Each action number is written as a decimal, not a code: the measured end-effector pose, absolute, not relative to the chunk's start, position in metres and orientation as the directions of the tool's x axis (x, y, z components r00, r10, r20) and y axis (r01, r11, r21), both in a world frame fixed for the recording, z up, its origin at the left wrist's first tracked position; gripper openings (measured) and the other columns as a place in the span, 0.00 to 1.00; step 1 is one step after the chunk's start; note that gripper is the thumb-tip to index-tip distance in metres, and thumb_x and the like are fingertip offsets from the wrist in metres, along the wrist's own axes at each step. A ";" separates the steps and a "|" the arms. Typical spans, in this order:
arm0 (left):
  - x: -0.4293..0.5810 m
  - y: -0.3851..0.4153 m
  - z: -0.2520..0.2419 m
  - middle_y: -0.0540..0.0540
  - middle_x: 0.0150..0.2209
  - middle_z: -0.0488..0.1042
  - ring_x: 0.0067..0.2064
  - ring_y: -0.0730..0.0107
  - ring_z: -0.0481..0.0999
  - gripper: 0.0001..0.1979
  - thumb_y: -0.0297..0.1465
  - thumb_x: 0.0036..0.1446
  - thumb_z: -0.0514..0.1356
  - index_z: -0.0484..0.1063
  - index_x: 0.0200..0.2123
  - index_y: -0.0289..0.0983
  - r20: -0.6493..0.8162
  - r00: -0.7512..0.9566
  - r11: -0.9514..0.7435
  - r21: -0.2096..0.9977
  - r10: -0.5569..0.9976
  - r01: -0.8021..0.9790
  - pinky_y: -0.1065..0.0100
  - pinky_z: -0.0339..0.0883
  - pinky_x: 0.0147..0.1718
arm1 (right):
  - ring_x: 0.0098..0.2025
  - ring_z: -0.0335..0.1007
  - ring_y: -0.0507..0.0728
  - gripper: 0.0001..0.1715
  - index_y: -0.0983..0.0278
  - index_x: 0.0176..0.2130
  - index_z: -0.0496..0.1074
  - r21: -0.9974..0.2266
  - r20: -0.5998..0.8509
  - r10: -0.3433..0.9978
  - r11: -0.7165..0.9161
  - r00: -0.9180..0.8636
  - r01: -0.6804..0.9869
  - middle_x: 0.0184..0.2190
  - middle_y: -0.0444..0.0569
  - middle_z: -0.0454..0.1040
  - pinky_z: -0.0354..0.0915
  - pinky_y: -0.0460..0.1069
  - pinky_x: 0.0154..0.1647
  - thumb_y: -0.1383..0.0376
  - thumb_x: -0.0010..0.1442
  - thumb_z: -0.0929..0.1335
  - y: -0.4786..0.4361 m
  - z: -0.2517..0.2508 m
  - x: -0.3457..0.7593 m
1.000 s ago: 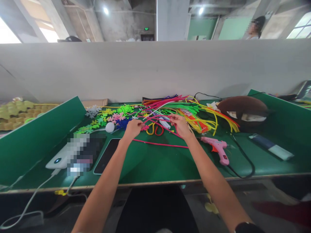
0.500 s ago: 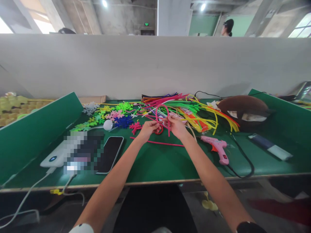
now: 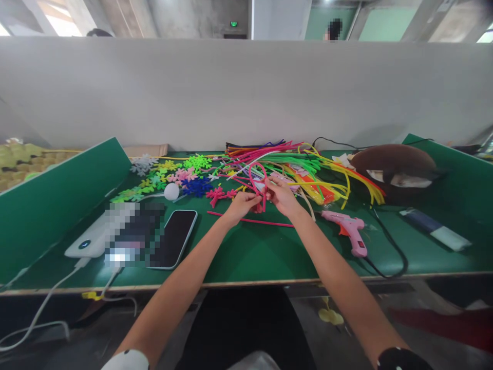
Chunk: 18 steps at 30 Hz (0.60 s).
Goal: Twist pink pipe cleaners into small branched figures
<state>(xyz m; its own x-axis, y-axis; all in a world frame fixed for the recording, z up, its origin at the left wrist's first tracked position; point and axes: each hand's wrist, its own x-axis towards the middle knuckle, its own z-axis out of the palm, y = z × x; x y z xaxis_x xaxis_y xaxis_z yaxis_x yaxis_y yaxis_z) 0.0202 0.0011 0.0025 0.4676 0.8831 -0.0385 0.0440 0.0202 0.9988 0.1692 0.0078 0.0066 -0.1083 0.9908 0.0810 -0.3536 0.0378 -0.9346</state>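
A pink pipe cleaner (image 3: 257,165) is bent into an upright loop between my two hands. My left hand (image 3: 245,204) pinches it low on its left side. Closed on its right side is my right hand (image 3: 282,195), fingertips close to those of the left. One end of the pipe cleaner points down between the hands. Another pink pipe cleaner (image 3: 269,223) lies straight on the green table just below them. To the left of my left hand sits a small pink branched shape (image 3: 216,195). Behind the hands spreads a pile of coloured pipe cleaners (image 3: 269,152).
A pink glue gun (image 3: 346,228) with a black cord lies to the right, near a dark blue and white packet (image 3: 435,229). On the left are a phone (image 3: 175,239), a white power bank (image 3: 92,236), a white ball (image 3: 171,191) and several branched shapes (image 3: 198,187). A brown cushion-like object (image 3: 393,162) stands behind.
The loop has become narrower, its lower parts drawn together and crossing as my hands have come closer. The whole view has shifted slightly.
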 end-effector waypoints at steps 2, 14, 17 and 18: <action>0.021 0.000 0.004 0.47 0.20 0.73 0.23 0.75 0.72 0.15 0.37 0.50 0.61 0.71 0.21 0.31 -0.052 0.479 0.027 0.998 0.877 0.060 0.72 0.66 0.27 | 0.17 0.58 0.44 0.15 0.64 0.31 0.70 -0.935 0.083 0.991 0.042 -0.102 -0.352 0.18 0.40 0.69 0.55 0.41 0.18 0.57 0.45 0.72 0.008 0.006 0.170; 0.018 0.001 0.005 0.48 0.20 0.74 0.23 0.76 0.72 0.14 0.29 0.55 0.55 0.72 0.20 0.31 -0.076 0.495 0.003 0.989 0.866 0.147 0.72 0.68 0.28 | 0.17 0.58 0.45 0.17 0.65 0.32 0.72 -0.951 0.082 0.991 0.046 -0.104 -0.306 0.18 0.41 0.68 0.54 0.43 0.18 0.57 0.44 0.73 0.005 0.007 0.167; 0.018 0.000 0.008 0.47 0.20 0.74 0.23 0.76 0.72 0.13 0.29 0.56 0.55 0.73 0.22 0.31 -0.088 0.523 0.002 0.987 0.848 0.162 0.72 0.68 0.28 | 0.17 0.58 0.45 0.18 0.66 0.33 0.72 -0.959 0.097 0.989 0.063 -0.110 -0.277 0.18 0.41 0.68 0.54 0.43 0.19 0.56 0.45 0.72 0.003 0.008 0.166; 0.017 0.000 0.009 0.47 0.20 0.74 0.23 0.76 0.72 0.13 0.29 0.56 0.55 0.73 0.23 0.31 -0.089 0.531 0.001 0.986 0.843 0.164 0.72 0.68 0.29 | 0.18 0.58 0.45 0.19 0.66 0.34 0.72 -0.961 0.099 0.989 0.065 -0.114 -0.268 0.19 0.41 0.68 0.54 0.43 0.19 0.56 0.45 0.72 0.003 0.009 0.165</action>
